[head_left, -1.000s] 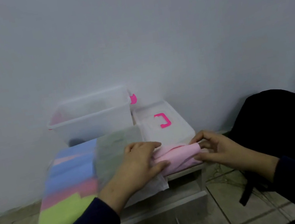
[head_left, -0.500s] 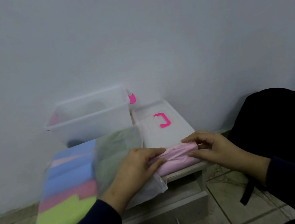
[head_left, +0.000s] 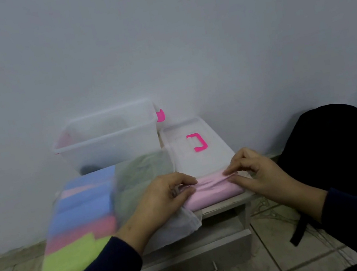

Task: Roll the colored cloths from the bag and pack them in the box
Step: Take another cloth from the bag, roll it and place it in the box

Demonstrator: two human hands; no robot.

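Under the left hand point(head_left: 160, 200) and right hand point(head_left: 258, 172), pink cloth point(head_left: 213, 192) ends hide.

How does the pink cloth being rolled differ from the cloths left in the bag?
The pink cloth lies out of the bag on the small table, while the bagged cloths sit behind clear plastic. The pink cloth is partly rolled; the bagged cloths lie flat and stacked. The left hand and right hand pinch the pink cloth; neither hand holds the bagged cloths. The pink cloth is one colour; the bagged cloths show blue, pink and green. All look soft.
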